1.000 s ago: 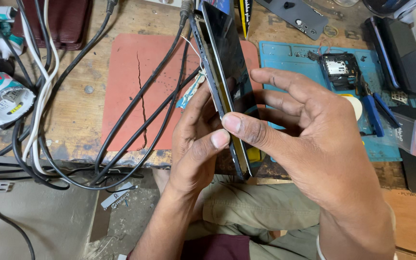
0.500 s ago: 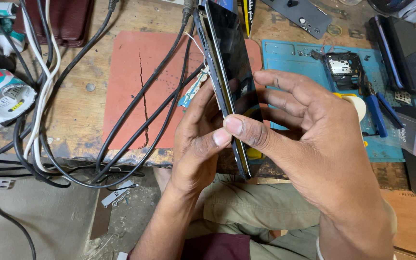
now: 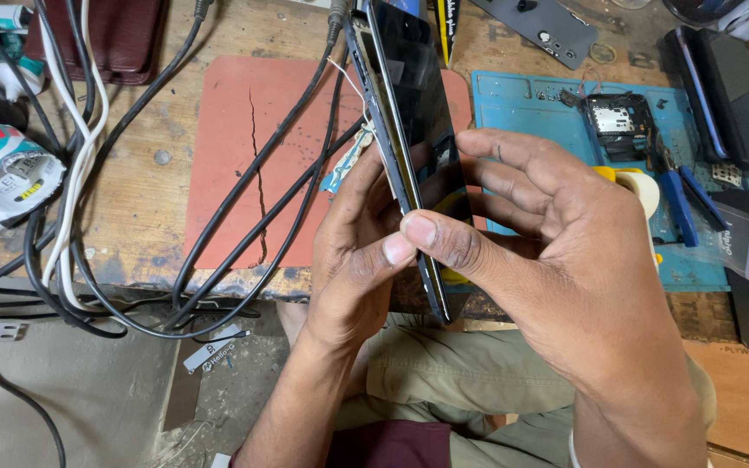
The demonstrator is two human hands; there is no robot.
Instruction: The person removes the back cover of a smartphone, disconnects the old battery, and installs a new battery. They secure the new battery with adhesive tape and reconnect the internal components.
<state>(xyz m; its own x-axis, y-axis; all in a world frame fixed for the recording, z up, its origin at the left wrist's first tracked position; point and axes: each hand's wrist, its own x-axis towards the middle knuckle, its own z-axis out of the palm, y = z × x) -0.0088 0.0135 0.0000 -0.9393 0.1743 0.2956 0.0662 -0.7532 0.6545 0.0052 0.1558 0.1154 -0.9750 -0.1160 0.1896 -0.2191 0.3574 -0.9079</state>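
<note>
- Both hands, left hand [image 3: 353, 269] and right hand [image 3: 565, 269], are pinched on the phone [image 3: 409, 130], thumbs pressed together at its edge.
- Since earlier, barely anything is changed; cables [image 3: 244, 199] lie at 9 o'clock.

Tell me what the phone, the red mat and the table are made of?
The phone held edge-on in both hands has a glossy black front, likely glass, since it mirrors light; its thin rim looks like metal or plastic. The red mat looks like soft, matte rubber, and it has a crack. The table looks like worn, scratched bare wood.
</note>
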